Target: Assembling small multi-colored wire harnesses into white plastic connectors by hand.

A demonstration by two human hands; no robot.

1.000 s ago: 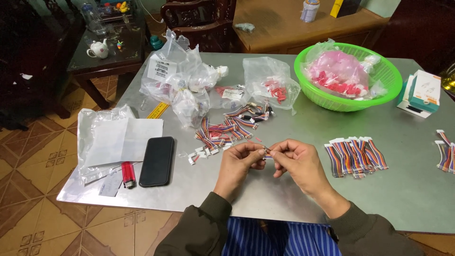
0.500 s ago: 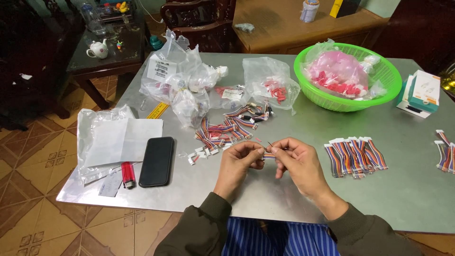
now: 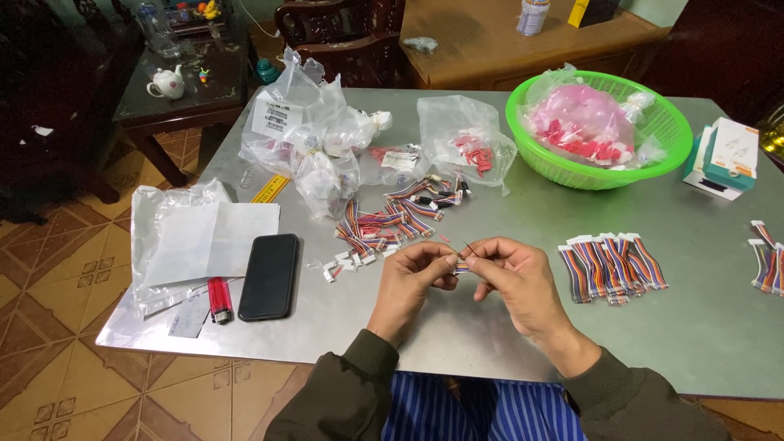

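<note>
- Your left hand (image 3: 411,282) and right hand (image 3: 513,278) meet above the grey metal table (image 3: 490,327), fingertips pinching a short multicoloured ribbon-wire piece (image 3: 462,265) between them.
- Keep the pinch close to the wire's end, I'd judge; it's tiny, details unclear.
- Beyond: loose heap of striped wire pieces (image 3: 392,222) ahead-left, neat row of finished-looking wire pieces (image 3: 612,265) right.
- Farther: black phone (image 3: 269,276), red lighter (image 3: 219,299), green plastic basket (image 3: 653,122).
</note>
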